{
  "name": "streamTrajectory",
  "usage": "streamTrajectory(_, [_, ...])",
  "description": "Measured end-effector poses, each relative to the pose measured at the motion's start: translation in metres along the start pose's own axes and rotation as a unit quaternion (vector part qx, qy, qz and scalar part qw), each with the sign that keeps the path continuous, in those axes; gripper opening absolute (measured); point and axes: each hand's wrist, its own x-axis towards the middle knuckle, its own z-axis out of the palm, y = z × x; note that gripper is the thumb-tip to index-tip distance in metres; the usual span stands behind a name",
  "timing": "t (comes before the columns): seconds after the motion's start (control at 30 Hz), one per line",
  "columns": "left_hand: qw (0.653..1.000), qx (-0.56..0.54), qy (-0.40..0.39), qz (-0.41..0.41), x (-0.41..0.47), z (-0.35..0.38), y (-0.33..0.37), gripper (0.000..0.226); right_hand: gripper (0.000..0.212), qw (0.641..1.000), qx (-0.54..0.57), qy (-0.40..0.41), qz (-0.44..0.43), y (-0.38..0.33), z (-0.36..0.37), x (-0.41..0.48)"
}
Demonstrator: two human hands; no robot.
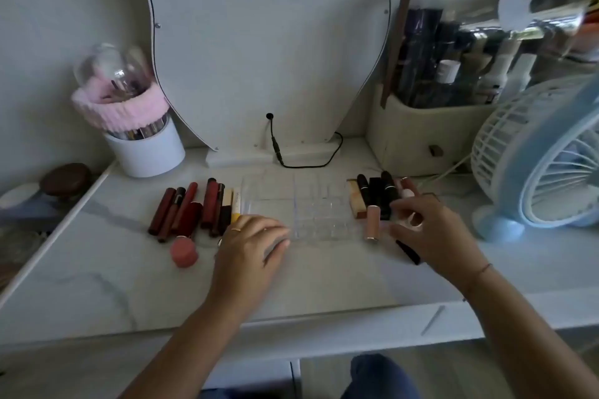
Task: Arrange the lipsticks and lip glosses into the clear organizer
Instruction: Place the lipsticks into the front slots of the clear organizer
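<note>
A clear organizer (311, 204) with a grid of small cells lies on the marble counter in the middle. Left of it lies a row of several lip glosses (194, 207) in red and dark tubes. Right of it stand and lie several lipsticks (376, 194), black and gold. A pale pink tube (372, 223) stands at the organizer's front right corner. My left hand (249, 246) rests palm down at the organizer's front left corner, fingers spread. My right hand (428, 230) hovers over the lipsticks with fingers curled; whether it grips one is hidden.
A pink round item (184, 252) sits near the glosses. A black stick (409, 252) lies under my right hand. A white brush cup (152, 152) stands back left, a mirror (269, 52) behind, a cosmetics case (431, 133) and blue fan (544, 159) right.
</note>
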Motion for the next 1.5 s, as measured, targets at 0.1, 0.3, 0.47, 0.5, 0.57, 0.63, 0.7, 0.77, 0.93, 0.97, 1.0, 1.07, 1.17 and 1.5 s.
streamTrajectory(0.1, [1.000, -0.010, 0.015, -0.007, 0.001, 0.002, 0.004, 0.014, 0.031, 0.998, -0.043, 0.042, 0.016, -0.014, 0.011, 0.004])
streamTrajectory(0.3, [1.000, 0.017, -0.005, -0.016, -0.001, 0.002, 0.003, 0.019, 0.022, 0.988, -0.110, 0.091, 0.061, -0.031, 0.032, 0.012])
streamTrajectory(0.47, [0.999, 0.007, -0.008, -0.036, 0.000, 0.000, 0.002, 0.020, 0.017, 0.991, -0.035, 0.092, 0.085, -0.030, 0.039, 0.016])
streamTrajectory(0.5, [0.999, 0.004, -0.008, -0.039, 0.000, 0.000, 0.002, 0.019, 0.020, 0.992, -0.002, 0.093, 0.087, -0.030, 0.038, 0.016])
streamTrajectory(0.57, [0.999, -0.003, -0.010, -0.043, 0.000, 0.000, 0.002, 0.019, 0.027, 0.988, 0.081, 0.099, 0.081, -0.030, 0.031, 0.016])
streamTrajectory(0.63, [0.999, -0.010, -0.009, -0.044, 0.000, 0.001, 0.002, 0.019, 0.032, 0.978, 0.177, 0.094, 0.053, -0.034, 0.021, 0.015])
streamTrajectory(0.7, [0.999, -0.013, -0.007, -0.042, 0.000, 0.001, 0.001, 0.019, 0.032, 0.964, 0.252, 0.081, 0.007, -0.040, 0.014, 0.014])
streamTrajectory(0.77, [0.999, -0.015, -0.005, -0.042, 0.000, 0.001, 0.001, 0.019, 0.027, 0.957, 0.276, 0.078, -0.035, -0.046, 0.014, 0.013])
streamTrajectory(0.93, [0.999, -0.017, -0.002, -0.041, 0.000, 0.001, 0.001, 0.018, 0.028, 0.969, 0.227, 0.068, -0.075, -0.053, 0.026, 0.014])
streamTrajectory(0.97, [0.999, -0.017, -0.002, -0.041, 0.001, 0.001, 0.001, 0.018, 0.028, 0.973, 0.202, 0.069, -0.084, -0.053, 0.029, 0.015])
streamTrajectory(1.0, [0.999, -0.016, -0.002, -0.042, 0.001, 0.001, 0.002, 0.018, 0.028, 0.977, 0.178, 0.072, -0.093, -0.053, 0.032, 0.015])
streamTrajectory(1.07, [0.999, -0.018, -0.004, -0.045, 0.001, 0.001, 0.002, 0.018, 0.028, 0.981, 0.132, 0.082, -0.112, -0.053, 0.037, 0.013])
streamTrajectory(1.17, [0.999, -0.018, -0.005, -0.043, 0.001, 0.000, 0.002, 0.018, 0.028, 0.982, 0.109, 0.075, -0.132, -0.050, 0.043, 0.012])
streamTrajectory(1.5, [0.999, -0.024, -0.006, -0.040, 0.000, -0.001, 0.003, 0.017, 0.035, 0.984, 0.103, 0.114, -0.089, -0.035, 0.024, 0.007])
